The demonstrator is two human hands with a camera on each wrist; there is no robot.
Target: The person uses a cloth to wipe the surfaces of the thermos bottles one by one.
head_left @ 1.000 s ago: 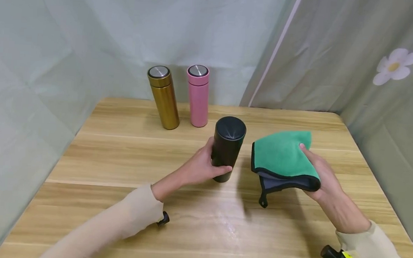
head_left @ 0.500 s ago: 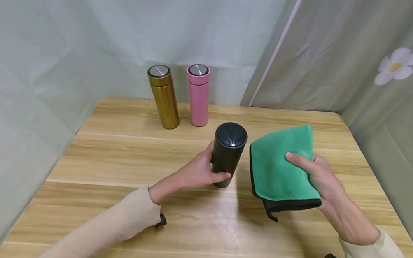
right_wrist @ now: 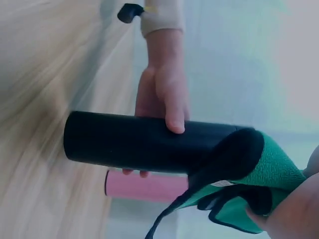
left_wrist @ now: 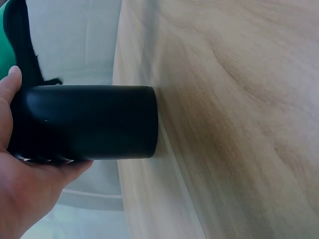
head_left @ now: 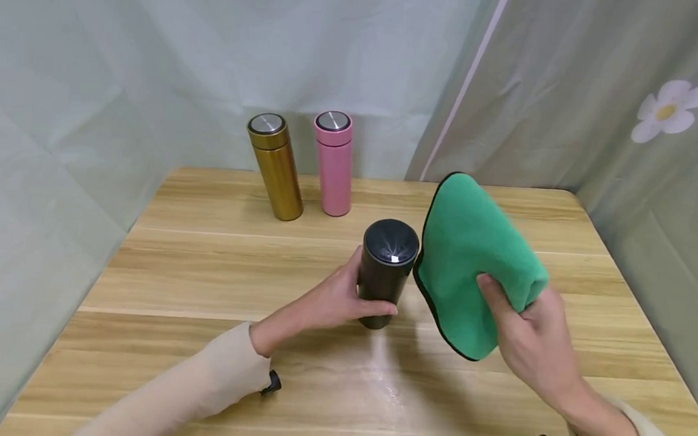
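My left hand [head_left: 342, 293] grips a black thermos bottle [head_left: 384, 272] around its body, thumb across the front. In the left wrist view, the base of the bottle [left_wrist: 114, 122] is right at the wooden tabletop. With my right hand [head_left: 535, 340] I hold a folded green cleaning cloth [head_left: 471, 257] with black edging, thumb on its green face. The cloth's left edge is right beside the bottle's top in the head view. From the right wrist, the cloth [right_wrist: 281, 164] overlaps the upper end of the black bottle [right_wrist: 129, 142], hiding its lid there.
A gold thermos bottle [head_left: 278, 175] and a pink one [head_left: 334, 171] stand upright near the back edge of the wooden table [head_left: 204, 263]. Pale curtains [head_left: 215, 53] hang behind and at the sides. Small shiny specks [head_left: 390, 391] show on the tabletop in front.
The right hand has turned the cloth more upright and brought it left against the black bottle's side in view. The left hand has drawn the bottle slightly toward me.
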